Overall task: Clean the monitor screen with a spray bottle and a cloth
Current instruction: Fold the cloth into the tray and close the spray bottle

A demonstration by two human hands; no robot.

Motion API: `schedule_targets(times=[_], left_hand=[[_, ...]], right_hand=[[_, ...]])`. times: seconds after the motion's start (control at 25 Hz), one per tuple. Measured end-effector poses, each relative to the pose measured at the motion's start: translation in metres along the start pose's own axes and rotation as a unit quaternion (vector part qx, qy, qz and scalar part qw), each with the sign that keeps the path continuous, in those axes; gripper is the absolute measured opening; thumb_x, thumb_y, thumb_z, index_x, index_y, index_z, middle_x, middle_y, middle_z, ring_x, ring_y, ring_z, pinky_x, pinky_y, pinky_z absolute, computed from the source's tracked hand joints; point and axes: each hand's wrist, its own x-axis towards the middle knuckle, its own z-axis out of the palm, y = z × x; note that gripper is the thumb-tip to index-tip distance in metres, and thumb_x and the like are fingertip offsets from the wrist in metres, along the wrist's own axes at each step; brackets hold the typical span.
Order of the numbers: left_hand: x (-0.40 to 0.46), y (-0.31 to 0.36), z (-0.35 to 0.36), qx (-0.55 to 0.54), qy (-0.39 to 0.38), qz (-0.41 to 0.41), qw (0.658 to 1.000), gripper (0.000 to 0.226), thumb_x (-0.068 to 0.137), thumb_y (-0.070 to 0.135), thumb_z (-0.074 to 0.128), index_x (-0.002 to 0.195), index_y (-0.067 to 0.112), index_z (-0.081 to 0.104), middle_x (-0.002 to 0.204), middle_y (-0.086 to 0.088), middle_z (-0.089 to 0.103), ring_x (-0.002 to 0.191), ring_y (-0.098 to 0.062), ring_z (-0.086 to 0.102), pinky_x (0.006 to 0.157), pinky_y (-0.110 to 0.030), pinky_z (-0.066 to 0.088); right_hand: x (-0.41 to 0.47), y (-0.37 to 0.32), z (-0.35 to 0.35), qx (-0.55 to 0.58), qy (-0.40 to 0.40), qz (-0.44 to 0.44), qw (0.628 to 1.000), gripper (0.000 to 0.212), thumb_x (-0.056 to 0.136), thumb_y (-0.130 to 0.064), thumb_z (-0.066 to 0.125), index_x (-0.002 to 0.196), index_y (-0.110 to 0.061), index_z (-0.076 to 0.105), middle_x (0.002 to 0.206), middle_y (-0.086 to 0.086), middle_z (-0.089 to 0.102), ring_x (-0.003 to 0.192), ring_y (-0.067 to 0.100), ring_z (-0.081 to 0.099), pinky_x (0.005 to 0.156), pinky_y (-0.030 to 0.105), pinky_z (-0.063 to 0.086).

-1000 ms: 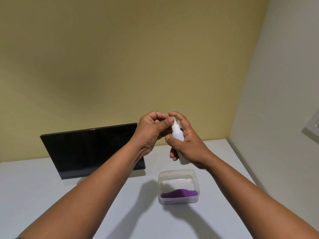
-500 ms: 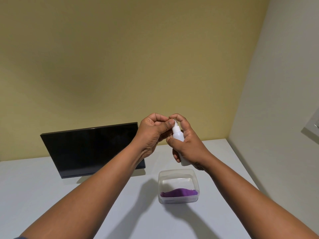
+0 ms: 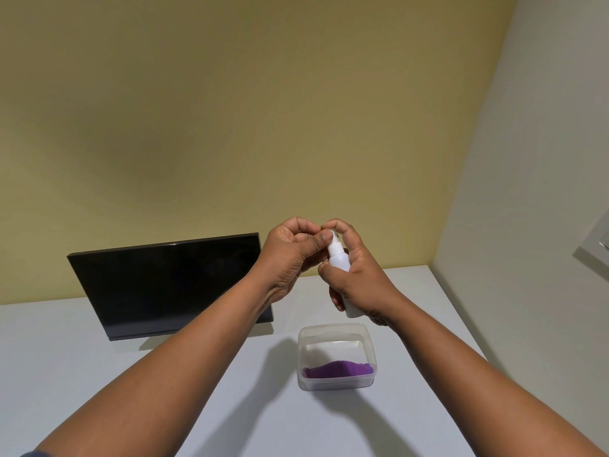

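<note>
the right hand [image 3: 361,278] is wrapped around a small white bottle [image 3: 339,260], fingers curled tight on its body, holding it upright above the white table [image 3: 82,374]. the left hand [image 3: 290,255] is closed at the bottle's top, thumb and fingers pinched on the cap there. both hands are raised clear of the surface, in front of the monitor's right edge. the monitor [image 3: 164,285] stands dark at the back left, close to the yellow wall [image 3: 230,127]. a clear tub [image 3: 336,334] with a purple cloth [image 3: 337,370] inside sits just below the hands, apart from the monitor. bare table lies left, front and right of the tub, out to the right wall.
</note>
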Motion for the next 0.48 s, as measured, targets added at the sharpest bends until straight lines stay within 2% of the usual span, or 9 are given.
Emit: schedule_targets(times=[0.12,0.24,0.32,0.36,0.48], left_hand=[[0.002,0.003,-0.002,0.005,-0.02,0.009,1.0,0.018,0.089,0.001,0.073,0.1,0.011,0.062,0.077,-0.005,0.072,0.075,-0.019,0.069,0.075,-0.03,0.061],[0.006,0.004,-0.006,0.026,-0.032,0.026,0.999,0.027,0.09,0.002,0.073,0.115,0.011,0.065,0.086,-0.005,0.073,0.083,-0.016,0.071,0.08,-0.031,0.06],[0.009,0.002,-0.01,0.056,-0.029,0.045,0.997,0.024,0.09,0.001,0.073,0.112,0.01,0.069,0.082,0.001,0.07,0.082,-0.013,0.07,0.084,-0.032,0.06],[0.01,0.0,-0.011,0.077,-0.027,0.055,0.995,0.021,0.089,0.0,0.074,0.107,0.011,0.072,0.081,0.002,0.07,0.082,-0.013,0.069,0.086,-0.033,0.06],[0.012,-0.008,-0.017,0.134,-0.027,0.069,0.988,0.017,0.084,0.002,0.08,0.096,0.013,0.076,0.084,0.002,0.074,0.083,-0.012,0.068,0.088,-0.032,0.059]], right_hand=[[0.0,0.0,-0.002,0.024,-0.017,0.002,1.0,0.067,0.094,-0.003,0.059,0.132,-0.054,0.037,0.079,0.009,0.058,0.051,0.027,0.053,0.052,0.037,0.049],[0.001,0.009,-0.007,0.047,-0.01,0.009,0.999,0.075,0.092,-0.009,0.07,0.135,-0.056,0.032,0.097,0.009,0.062,0.072,0.03,0.063,0.061,0.043,0.057],[0.002,0.019,-0.012,0.04,0.008,0.002,0.999,0.057,0.09,-0.015,0.07,0.132,-0.043,0.045,0.103,0.006,0.062,0.087,0.024,0.062,0.078,0.05,0.057],[0.003,0.022,-0.014,0.027,0.017,-0.007,0.999,0.043,0.09,-0.019,0.069,0.127,-0.035,0.053,0.1,0.003,0.062,0.088,0.019,0.06,0.081,0.047,0.055],[0.005,0.029,-0.017,-0.01,0.042,-0.017,0.999,0.017,0.095,-0.017,0.069,0.111,-0.02,0.067,0.085,-0.015,0.063,0.08,0.006,0.055,0.076,0.026,0.046]])
